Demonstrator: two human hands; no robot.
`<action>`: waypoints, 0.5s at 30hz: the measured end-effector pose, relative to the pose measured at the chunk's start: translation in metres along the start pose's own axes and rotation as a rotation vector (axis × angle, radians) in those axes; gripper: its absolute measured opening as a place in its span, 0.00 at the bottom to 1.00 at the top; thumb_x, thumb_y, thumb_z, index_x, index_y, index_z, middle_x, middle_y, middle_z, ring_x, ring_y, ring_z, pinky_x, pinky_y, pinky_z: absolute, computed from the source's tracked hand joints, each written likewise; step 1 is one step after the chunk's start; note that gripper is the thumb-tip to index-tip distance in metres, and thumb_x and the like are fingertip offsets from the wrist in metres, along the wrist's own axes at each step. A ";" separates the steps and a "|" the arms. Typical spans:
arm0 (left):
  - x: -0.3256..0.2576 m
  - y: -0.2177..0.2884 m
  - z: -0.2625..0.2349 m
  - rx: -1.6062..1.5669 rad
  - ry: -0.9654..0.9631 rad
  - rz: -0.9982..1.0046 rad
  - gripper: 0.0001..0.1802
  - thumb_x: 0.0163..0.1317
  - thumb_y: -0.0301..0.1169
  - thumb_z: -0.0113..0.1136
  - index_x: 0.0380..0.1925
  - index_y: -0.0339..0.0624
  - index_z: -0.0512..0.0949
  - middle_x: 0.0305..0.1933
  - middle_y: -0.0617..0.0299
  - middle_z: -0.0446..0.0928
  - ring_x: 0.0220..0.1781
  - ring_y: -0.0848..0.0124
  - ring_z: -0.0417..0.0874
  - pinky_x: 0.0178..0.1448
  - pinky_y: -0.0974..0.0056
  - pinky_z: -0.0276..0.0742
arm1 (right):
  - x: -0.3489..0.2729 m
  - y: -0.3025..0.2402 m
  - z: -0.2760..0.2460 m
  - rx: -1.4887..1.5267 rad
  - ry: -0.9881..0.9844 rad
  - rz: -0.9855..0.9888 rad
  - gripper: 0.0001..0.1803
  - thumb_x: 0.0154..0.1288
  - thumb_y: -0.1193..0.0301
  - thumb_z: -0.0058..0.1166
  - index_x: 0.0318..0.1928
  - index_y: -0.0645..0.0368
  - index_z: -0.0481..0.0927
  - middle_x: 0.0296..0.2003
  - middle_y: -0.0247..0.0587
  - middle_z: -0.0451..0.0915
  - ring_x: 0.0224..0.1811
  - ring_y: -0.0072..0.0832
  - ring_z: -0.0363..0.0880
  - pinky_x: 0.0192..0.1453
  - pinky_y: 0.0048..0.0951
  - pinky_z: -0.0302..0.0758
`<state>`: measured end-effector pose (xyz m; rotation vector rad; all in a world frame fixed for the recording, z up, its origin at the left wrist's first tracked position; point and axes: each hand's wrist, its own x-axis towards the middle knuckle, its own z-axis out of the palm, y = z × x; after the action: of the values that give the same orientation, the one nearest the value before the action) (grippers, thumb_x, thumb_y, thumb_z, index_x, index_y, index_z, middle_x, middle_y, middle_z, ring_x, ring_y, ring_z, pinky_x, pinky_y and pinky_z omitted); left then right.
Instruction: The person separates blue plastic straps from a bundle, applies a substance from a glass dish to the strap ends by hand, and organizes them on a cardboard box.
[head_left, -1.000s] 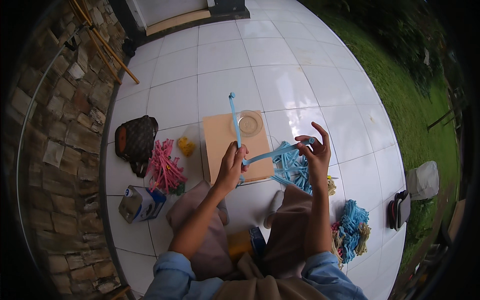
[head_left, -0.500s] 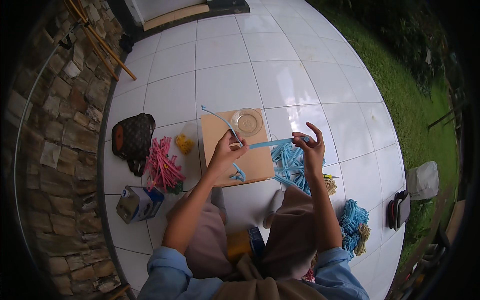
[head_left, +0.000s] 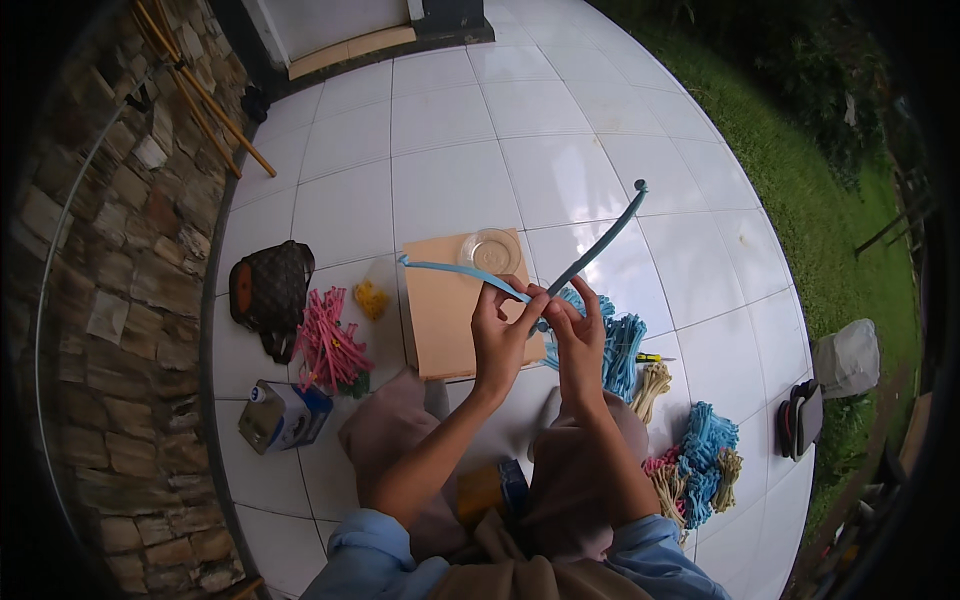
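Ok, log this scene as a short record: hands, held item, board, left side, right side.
Hands: left hand and right hand close together, fingers pinching
Held: blue strip lengths, one pointing left, one toward upper right
Board: tan, flat, clear dish near its far right corner
Left side: dark bag, pink strips, metal can
Right side: blue bundles, beige bundle
Floor: white tiles

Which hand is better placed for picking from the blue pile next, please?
Probably the right hand: it appears nearer the blue pile than the left hand. Both, however, are pinching blue strips.
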<state>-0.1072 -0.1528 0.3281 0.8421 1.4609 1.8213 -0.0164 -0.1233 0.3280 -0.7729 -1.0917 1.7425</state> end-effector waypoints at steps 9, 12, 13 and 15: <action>-0.023 0.013 0.011 -0.205 -0.097 -0.093 0.11 0.57 0.24 0.59 0.40 0.35 0.72 0.39 0.60 0.76 0.38 0.76 0.76 0.41 0.72 0.73 | -0.022 -0.023 -0.001 -0.294 0.154 -0.280 0.29 0.60 0.82 0.50 0.60 0.60 0.56 0.33 0.38 0.75 0.39 0.22 0.75 0.46 0.24 0.72; -0.039 0.013 0.008 -0.085 -0.250 0.075 0.18 0.58 0.23 0.57 0.50 0.35 0.70 0.51 0.59 0.70 0.43 0.76 0.74 0.46 0.71 0.74 | -0.022 -0.031 -0.019 -0.199 0.123 -0.227 0.28 0.59 0.81 0.50 0.59 0.60 0.56 0.34 0.40 0.75 0.38 0.23 0.75 0.45 0.25 0.75; -0.043 0.015 0.003 -0.009 -0.293 0.088 0.22 0.58 0.22 0.54 0.55 0.38 0.67 0.57 0.59 0.63 0.47 0.75 0.72 0.49 0.69 0.74 | -0.023 -0.033 -0.019 -0.076 0.140 -0.194 0.28 0.59 0.80 0.52 0.58 0.61 0.57 0.34 0.39 0.75 0.36 0.23 0.75 0.43 0.27 0.77; -0.050 0.011 -0.007 -0.008 -0.254 0.103 0.21 0.58 0.21 0.53 0.54 0.38 0.67 0.55 0.59 0.64 0.46 0.74 0.73 0.49 0.69 0.75 | -0.029 -0.036 -0.022 -0.007 0.118 -0.154 0.28 0.59 0.80 0.52 0.58 0.61 0.57 0.34 0.40 0.75 0.36 0.23 0.75 0.42 0.27 0.77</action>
<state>-0.0846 -0.1987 0.3330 1.1183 1.2690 1.7184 0.0264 -0.1357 0.3532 -0.7657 -1.0502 1.5449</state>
